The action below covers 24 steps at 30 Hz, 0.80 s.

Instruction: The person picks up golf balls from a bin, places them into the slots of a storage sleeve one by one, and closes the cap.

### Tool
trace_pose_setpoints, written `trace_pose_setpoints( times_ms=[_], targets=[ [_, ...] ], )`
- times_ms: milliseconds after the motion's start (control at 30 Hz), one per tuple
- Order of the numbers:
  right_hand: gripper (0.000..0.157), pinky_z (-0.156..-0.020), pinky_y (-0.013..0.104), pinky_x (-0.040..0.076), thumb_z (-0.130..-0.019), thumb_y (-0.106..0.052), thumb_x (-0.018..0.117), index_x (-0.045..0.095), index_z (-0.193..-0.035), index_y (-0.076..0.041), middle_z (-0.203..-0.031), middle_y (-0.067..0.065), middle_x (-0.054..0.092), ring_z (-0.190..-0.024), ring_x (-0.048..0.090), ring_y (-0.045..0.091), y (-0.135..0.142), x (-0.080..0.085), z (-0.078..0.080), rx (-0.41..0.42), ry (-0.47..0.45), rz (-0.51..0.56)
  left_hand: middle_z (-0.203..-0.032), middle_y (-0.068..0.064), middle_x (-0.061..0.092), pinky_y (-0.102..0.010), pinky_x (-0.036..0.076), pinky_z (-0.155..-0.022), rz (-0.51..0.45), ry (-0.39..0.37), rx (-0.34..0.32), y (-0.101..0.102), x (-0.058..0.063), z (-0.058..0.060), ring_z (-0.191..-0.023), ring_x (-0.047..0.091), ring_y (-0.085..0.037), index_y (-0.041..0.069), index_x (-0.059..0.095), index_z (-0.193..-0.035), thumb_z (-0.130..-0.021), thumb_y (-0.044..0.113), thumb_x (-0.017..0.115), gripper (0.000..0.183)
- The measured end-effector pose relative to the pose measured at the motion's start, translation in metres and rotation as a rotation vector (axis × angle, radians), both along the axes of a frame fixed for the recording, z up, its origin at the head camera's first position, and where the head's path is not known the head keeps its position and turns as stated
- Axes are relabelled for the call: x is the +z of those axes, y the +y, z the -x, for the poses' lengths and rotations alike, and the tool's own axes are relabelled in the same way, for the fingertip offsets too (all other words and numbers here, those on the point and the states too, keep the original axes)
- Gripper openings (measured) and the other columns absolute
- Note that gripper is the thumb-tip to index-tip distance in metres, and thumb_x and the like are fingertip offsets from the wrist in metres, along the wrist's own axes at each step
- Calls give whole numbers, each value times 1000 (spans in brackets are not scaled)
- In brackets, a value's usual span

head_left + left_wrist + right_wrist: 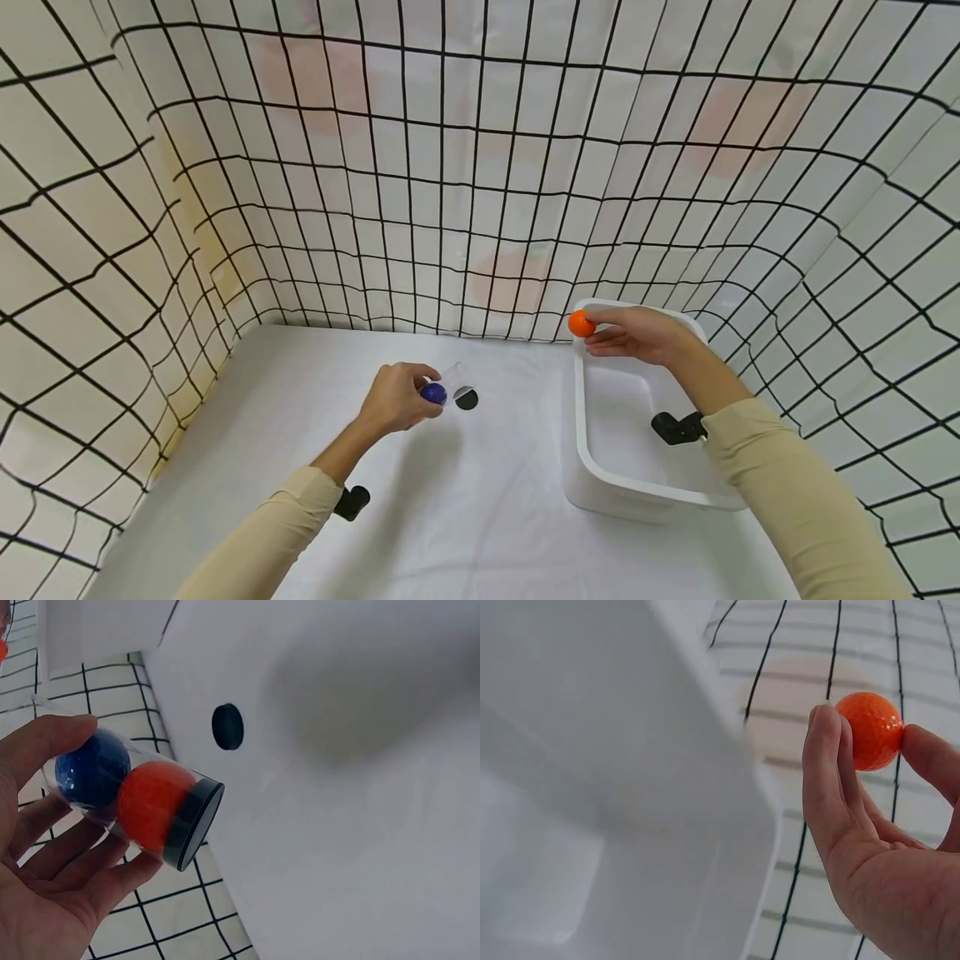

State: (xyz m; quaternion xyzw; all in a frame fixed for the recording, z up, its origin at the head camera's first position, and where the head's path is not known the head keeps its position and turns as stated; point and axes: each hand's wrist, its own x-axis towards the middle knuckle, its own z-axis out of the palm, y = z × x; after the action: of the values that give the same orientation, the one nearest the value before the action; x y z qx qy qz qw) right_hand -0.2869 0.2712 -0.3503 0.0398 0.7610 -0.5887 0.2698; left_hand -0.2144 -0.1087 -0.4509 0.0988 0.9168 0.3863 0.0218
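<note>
Dimpled orange ball, right fingers pinching; cylinder (transparent), left fingers gripping

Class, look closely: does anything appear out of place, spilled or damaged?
A black cap lies loose on the white table, apart from the clear tube in the left hand; the tube's end by the blue ball shows no cap, so the cap looks stray. Nothing appears spilled or damaged.

Soft shadows cross the bright white surface (wrist views look dimmer, hazier).
</note>
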Motion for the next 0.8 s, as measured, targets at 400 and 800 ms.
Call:
trace_pose_setpoints(
  times_ms=[400, 800],
  targets=[
    [49, -93, 40, 58, -100, -23, 64, 52, -136, 7, -99, 14, 72, -86, 75, 23, -67, 7, -9, 113, -2, 6, -95, -13, 76, -30, 61, -64, 5, -8, -6, 7, 7, 1, -77, 70, -19, 6, 75, -114, -74, 13, 88, 43],
    [43, -86, 36, 60, -99, -22, 64, 55, -131, 6, -103, 16, 69, -87, 74, 25, -107, -15, -15, 208, -40, 5, -95, -12, 75, -30, 61, -64, 20, -23, -9, 12, 12, -1, -76, 68, -21, 6, 74, -115, -75, 14, 88, 44]
  ],
)
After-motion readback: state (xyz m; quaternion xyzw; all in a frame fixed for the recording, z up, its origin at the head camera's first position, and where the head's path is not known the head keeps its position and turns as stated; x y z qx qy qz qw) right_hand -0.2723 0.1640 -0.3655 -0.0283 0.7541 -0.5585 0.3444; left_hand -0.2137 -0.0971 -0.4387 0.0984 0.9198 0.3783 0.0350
